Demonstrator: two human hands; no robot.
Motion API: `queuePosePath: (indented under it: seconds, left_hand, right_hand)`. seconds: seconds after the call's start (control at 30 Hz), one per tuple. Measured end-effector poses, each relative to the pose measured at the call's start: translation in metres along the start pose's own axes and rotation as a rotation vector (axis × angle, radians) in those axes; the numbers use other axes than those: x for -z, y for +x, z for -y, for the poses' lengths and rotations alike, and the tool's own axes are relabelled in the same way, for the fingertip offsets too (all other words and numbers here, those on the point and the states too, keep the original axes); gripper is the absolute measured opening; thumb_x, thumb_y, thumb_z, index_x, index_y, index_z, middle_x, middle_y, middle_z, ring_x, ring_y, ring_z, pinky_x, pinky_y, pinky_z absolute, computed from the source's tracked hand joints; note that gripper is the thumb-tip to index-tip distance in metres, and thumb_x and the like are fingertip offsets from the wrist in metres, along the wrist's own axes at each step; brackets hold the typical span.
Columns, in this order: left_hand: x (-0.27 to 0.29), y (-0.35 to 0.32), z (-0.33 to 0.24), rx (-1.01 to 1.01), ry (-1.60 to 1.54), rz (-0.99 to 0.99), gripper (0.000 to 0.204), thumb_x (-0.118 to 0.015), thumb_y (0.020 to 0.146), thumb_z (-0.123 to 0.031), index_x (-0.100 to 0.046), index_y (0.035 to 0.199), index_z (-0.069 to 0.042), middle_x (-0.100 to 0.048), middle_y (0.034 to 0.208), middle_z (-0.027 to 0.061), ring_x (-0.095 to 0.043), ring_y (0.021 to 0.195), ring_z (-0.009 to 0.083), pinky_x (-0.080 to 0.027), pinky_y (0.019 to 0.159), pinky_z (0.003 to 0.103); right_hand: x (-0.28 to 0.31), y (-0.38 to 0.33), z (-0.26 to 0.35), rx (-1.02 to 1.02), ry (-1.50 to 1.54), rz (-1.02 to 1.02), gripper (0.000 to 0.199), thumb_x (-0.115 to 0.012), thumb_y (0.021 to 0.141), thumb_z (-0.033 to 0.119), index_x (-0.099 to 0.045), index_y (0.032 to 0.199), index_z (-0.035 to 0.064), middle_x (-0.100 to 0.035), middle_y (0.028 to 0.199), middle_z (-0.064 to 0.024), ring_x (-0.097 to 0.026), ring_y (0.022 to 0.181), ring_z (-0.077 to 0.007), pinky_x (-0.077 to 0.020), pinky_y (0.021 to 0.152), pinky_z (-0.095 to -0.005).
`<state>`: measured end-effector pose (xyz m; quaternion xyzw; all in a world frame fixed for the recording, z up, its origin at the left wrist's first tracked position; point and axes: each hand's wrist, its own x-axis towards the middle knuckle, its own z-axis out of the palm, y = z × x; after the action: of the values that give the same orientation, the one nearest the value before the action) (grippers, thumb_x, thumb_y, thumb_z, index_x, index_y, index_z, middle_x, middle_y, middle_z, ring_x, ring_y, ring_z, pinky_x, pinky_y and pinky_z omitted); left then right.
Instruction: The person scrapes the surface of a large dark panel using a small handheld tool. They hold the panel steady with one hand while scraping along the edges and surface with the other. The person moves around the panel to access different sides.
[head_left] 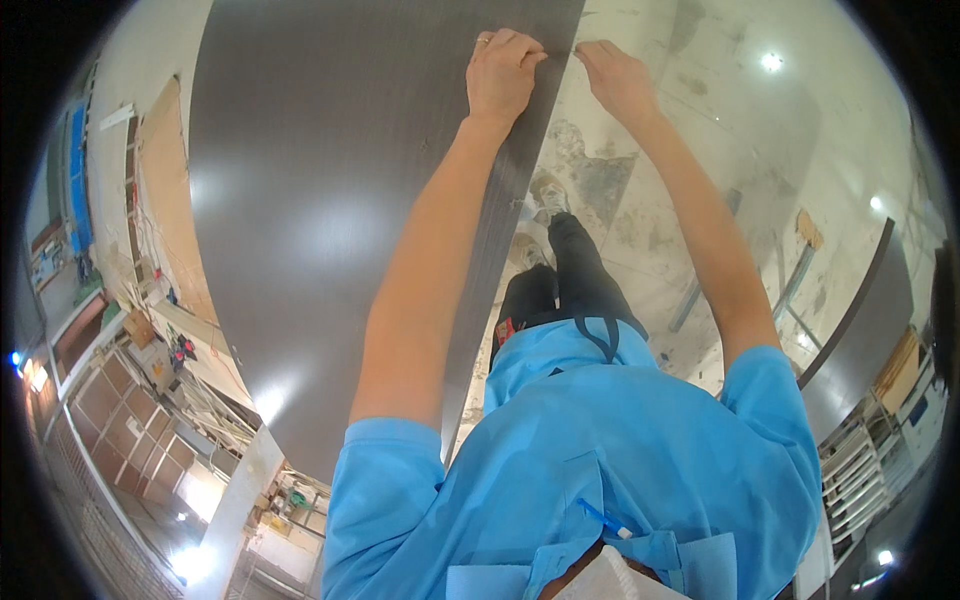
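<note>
A large dark brown panel (pixel 320 150) with a fine wood-like grain lies flat at my left and in front of me. Over it, close to its right edge, is my left hand (pixel 503 75), fingers curled in with thumb and fingertips pinched together. Just off that edge, above the floor, my right hand (pixel 615 78) points its fingertips toward the panel, also closed in a pinch. The two hands are a short gap apart. Whatever either pinch holds is too small or hidden to make out.
Pale stained floor (pixel 690 150) runs along the right. Another dark panel (pixel 860 310) stands at the far right, near a white slatted rack (pixel 855 490). Metal bars (pixel 795 275) lie on the floor. At the left are a tan board (pixel 165 190) and cluttered shelving.
</note>
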<state>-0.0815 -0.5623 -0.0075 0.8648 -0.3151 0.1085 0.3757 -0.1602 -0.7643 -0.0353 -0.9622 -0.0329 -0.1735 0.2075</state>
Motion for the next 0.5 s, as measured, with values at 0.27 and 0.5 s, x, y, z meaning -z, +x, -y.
queuePosePath:
  seconds: [0.27, 0.5]
  left_hand:
    - [0.074, -0.143, -0.026, 0.111, -0.026, 0.083, 0.007, -0.083, 0.088, -0.009, -0.083, 0.095, -0.010, -0.078, 0.100, 0.0031, -0.068, 0.099, 0.0285, -0.057, 0.088, 0.041]
    - [0.133, -0.279, -0.048, 0.148, -0.032, 0.038, 0.012, -0.086, 0.085, -0.008, -0.082, 0.097, -0.008, -0.077, 0.098, 0.0046, -0.068, 0.099, 0.0290, -0.056, 0.087, 0.041]
  right_hand:
    - [0.005, -0.110, 0.108, 0.025, 0.155, 0.095, 0.020, -0.067, 0.097, 0.007, -0.070, 0.116, 0.0087, -0.072, 0.099, -0.0083, -0.075, 0.086, -0.0314, -0.0640, 0.069, -0.0429]
    - [0.006, -0.214, 0.214, 0.009, 0.180, 0.079, 0.022, -0.070, 0.094, 0.006, -0.071, 0.116, 0.0076, -0.072, 0.098, -0.0087, -0.075, 0.085, -0.0295, -0.0633, 0.065, -0.0395]
